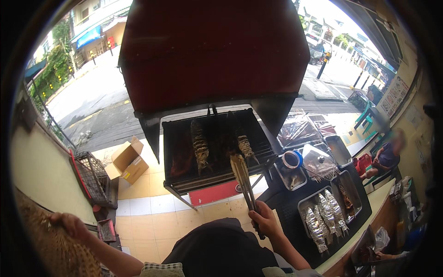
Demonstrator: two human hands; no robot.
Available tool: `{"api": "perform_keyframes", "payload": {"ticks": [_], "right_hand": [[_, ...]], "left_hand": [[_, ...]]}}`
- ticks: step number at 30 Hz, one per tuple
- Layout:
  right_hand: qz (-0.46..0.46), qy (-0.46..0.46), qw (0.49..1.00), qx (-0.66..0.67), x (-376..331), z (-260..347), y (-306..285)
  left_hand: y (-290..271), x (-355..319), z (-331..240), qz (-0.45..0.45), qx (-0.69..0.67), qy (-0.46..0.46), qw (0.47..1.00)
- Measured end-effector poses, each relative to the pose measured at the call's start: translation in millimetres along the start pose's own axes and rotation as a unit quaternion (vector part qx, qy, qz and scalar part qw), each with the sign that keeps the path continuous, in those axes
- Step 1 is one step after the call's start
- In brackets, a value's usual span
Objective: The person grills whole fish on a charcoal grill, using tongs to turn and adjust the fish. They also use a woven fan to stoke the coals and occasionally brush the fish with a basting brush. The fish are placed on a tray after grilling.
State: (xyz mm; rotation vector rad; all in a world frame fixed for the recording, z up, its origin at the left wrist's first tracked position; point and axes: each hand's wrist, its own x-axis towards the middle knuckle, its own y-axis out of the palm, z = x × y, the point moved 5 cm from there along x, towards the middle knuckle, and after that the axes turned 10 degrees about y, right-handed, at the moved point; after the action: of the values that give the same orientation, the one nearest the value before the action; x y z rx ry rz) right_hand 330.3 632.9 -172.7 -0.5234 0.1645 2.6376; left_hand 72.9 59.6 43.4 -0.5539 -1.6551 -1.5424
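My left hand [71,225] is closed on the edge of a woven straw fan [50,247], out at the lower left. Metal tongs [251,201] are gripped in my right hand [268,219] and point at the front edge of the charcoal grill [221,177]. A tan length covers their far end; whether it is part of them or held between them I cannot tell. On the dark grate lie a whole fish [200,145] at left of middle and another fish [244,144] further right, its far part in shadow. Red embers glow faintly at the left.
A dark red hood [214,51] rises over the grill. To the right, a black table [286,207] bears a tray of foil-wrapped fish [325,214], other metal trays and a blue-rimmed container [291,159]. A cardboard box [127,161] and wire cage [92,173] stand left. A person [386,154] sits far right.
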Motion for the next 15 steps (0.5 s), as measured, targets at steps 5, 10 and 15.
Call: {"api": "perform_keyframes", "payload": {"ticks": [5, 10, 15], "right_hand": [[0.034, -0.008, 0.999, 0.019, -4, 2, 16], [0.02, 0.054, 0.998, 0.011, -14, 3, 13], [0.121, 0.058, 0.882, 0.451, -12, 13, -19]], "left_hand": [[-108, -39, 41, -0.104, 0.849, -0.213, 0.472], [-47, -39, -25, -0.286, 0.585, 0.006, 0.759], [-21, -5, -3, 0.021, 0.046, -0.109, 0.993]]}}
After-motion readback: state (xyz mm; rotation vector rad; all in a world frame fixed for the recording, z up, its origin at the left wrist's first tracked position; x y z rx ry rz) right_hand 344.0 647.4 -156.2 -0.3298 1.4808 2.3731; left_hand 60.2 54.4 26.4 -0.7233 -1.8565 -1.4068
